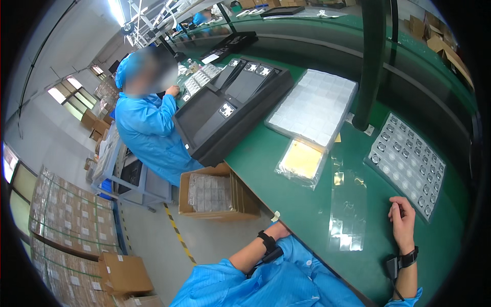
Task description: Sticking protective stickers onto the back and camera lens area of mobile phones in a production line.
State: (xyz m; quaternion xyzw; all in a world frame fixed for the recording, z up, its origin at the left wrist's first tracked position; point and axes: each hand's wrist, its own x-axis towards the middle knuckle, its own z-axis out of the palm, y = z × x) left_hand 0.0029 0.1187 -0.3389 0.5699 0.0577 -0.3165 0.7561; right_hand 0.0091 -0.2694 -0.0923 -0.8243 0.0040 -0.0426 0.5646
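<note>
The tray [401, 174] lies just beyond the right hand's [403, 219] loosely curled, empty fingers; the left hand's [279, 231] grip is unclear.

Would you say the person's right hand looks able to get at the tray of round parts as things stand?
Probably yes: the loosely curled right hand is close beside the near edge of the tray of round parts, and nothing visible stands between them.
</note>
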